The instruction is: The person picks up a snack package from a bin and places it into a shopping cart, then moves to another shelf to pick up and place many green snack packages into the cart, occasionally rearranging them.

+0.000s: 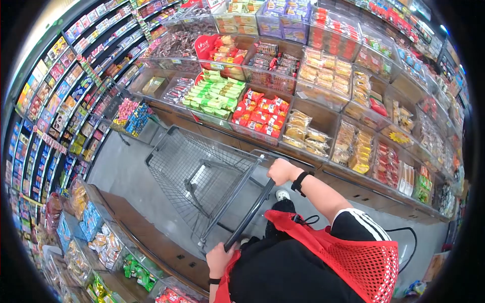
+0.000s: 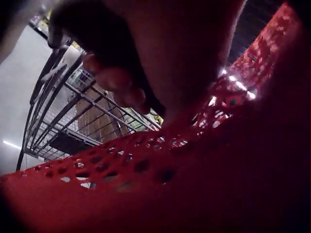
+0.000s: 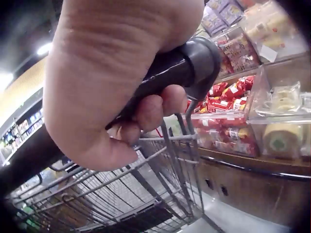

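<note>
Curled fingers [image 3: 148, 111] of the right hand [image 1: 283, 171] wrap one end of the black handle [image 1: 258, 202], while the left hand [image 1: 220, 258] grips the other end, its fingers bent round the bar in shade, partly hidden by the red mesh vest [image 1: 348, 260]. Holding both ends probably spreads the push evenly and lets either arm steer. That handle belongs to the wire cart [image 1: 172, 164], which stands on the grey floor [image 1: 113, 166] between two wooden display stands, its basket pointing away from the person and its right side near the bottom edge of the right-hand stand [image 1: 348, 187]. Lining it up along the aisle likely suits the narrow strip of floor between that edge and the left-hand stand [image 1: 134, 214]. On the right-hand stand, green packets [image 1: 214, 93], red packets [image 1: 260, 113] and wrapped pastries [image 1: 303, 134] sit in separate clear bins, sorted by kind, presumably so each can be seen and reached from the aisle. Pink and blue sweets [image 1: 134, 116] fill a small rack near the cart's front corner.
</note>
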Tool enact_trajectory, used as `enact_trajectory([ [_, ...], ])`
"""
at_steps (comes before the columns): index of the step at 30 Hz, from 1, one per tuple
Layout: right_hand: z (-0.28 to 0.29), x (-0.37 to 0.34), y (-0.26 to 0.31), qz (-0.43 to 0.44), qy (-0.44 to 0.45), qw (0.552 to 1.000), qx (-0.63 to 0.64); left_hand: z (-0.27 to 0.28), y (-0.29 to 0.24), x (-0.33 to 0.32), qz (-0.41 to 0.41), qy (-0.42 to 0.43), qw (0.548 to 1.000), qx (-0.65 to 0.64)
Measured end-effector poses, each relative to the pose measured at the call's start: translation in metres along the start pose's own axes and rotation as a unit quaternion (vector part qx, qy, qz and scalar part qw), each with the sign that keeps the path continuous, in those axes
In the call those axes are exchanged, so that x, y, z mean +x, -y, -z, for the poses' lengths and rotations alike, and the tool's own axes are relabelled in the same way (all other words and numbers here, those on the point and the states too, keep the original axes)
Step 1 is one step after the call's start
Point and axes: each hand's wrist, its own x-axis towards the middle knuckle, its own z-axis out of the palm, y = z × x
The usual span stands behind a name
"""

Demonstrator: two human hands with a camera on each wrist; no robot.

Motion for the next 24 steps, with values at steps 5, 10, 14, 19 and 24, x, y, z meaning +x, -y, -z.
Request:
enact_trajectory([
  [5, 0.005, 0.004, -0.035, 0.054, -0.017, 0.998, 0.035, -0.017, -0.023, 0.017, 0.098, 0.013, 0.994, 0.034],
  [10, -0.005, 0.011, -0.064, 0.078, -0.006, 0.994, 0.071, -0.024, -0.046, 0.029, 0.117, 0.003, 0.992, 0.047],
  [14, -0.008, 0.016, -0.088, 0.112, -0.010, 0.991, 0.066, -0.029, -0.065, 0.040, 0.125, -0.008, 0.990, 0.064],
  [19, 0.002, 0.018, -0.107, 0.120, -0.004, 0.990, 0.069, -0.033, -0.074, 0.055, 0.126, -0.023, 0.990, 0.066],
  [24, 0.008, 0.017, -0.108, 0.091, 0.020, 0.995, 0.047, -0.030, -0.064, 0.065, 0.109, -0.011, 0.991, 0.072],
])
